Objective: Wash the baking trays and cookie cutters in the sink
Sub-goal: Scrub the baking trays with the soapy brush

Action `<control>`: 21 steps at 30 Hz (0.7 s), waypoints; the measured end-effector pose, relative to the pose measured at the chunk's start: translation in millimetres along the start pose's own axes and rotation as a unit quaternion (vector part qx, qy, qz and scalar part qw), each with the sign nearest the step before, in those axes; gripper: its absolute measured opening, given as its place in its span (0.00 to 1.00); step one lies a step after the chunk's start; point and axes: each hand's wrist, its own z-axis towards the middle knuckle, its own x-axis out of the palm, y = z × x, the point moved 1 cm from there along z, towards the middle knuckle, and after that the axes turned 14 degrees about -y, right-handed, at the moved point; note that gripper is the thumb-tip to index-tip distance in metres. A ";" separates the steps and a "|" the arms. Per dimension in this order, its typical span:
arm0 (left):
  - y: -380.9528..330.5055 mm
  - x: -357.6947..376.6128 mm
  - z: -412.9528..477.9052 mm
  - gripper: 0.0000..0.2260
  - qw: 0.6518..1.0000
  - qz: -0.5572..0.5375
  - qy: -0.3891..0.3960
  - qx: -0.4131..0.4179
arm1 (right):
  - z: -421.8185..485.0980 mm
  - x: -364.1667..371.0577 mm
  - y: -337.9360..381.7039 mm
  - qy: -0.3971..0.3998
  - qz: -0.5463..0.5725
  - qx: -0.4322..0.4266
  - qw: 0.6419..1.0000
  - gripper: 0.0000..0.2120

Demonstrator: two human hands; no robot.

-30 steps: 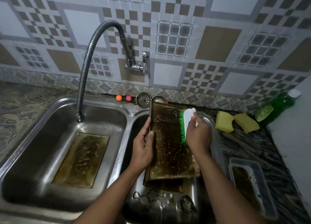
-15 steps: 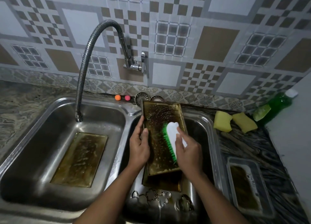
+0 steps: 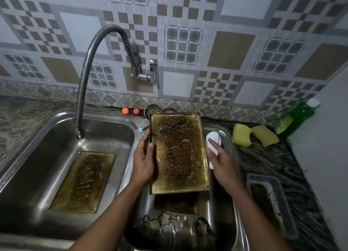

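The left hand pinches the edge of the soapy baking tray, the right hand with its grip wrapped round the white brush.

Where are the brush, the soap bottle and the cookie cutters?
brush [image 3: 213, 136]: head view, on its white back.
soap bottle [image 3: 300, 117]: head view, on its green body.
cookie cutters [image 3: 164, 219]: head view, on the flower-shaped one in the row.
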 end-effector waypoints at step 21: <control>-36.6 43.6 -35.6 0.26 0.974 -0.007 0.222 -0.040 | -34.4 27.4 1.3 -0.088 -0.047 -0.037 0.994 0.19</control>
